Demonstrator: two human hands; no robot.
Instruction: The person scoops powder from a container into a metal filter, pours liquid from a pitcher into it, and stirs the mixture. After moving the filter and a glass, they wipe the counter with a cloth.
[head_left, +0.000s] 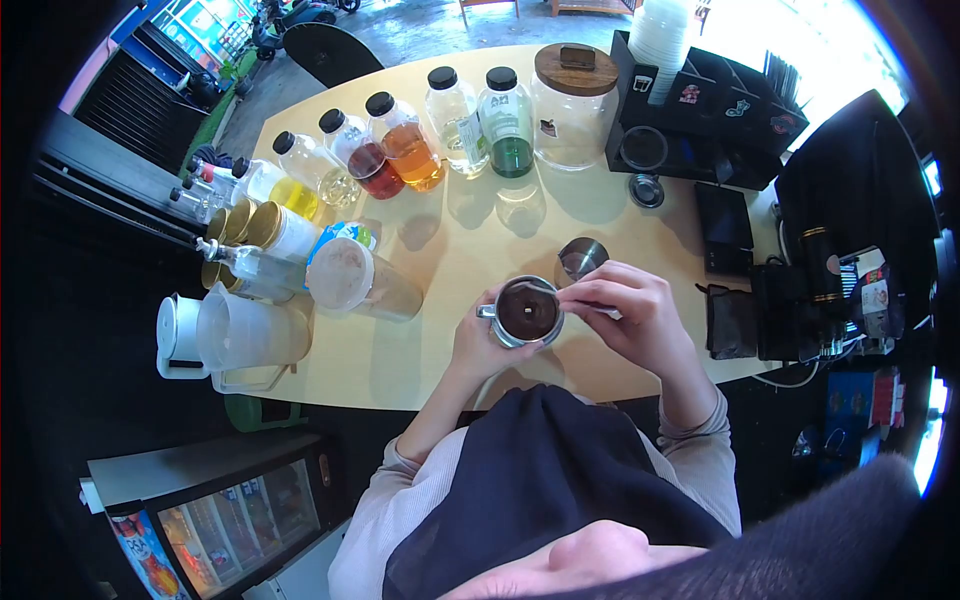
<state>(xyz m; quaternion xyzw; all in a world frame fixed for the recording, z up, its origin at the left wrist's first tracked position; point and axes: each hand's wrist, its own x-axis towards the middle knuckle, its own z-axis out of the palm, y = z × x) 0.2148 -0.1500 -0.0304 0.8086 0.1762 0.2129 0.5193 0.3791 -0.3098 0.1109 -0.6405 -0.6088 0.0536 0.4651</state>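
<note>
My left hand (484,338) is wrapped round a metal pitcher (540,343), which stands near the table's front edge with its handle or spout side toward the left. Dark brown contents (525,318) show inside it. Above the pitcher's right rim, my right hand (632,308) pinches a thin spoon-like utensil (545,289); its far end reaches over or into the dark contents, and I cannot make out its tip. Just behind my right fingers stands a second metal cup (581,256), partly hidden by the hand.
Bottles of coloured liquid (413,158) line the table's back edge, beside a wooden-lidded jar (575,120). At left are a tall lidded container (362,283) and a plastic jug (250,328). A black organiser (700,125) and a dark tablet (723,228) sit at right.
</note>
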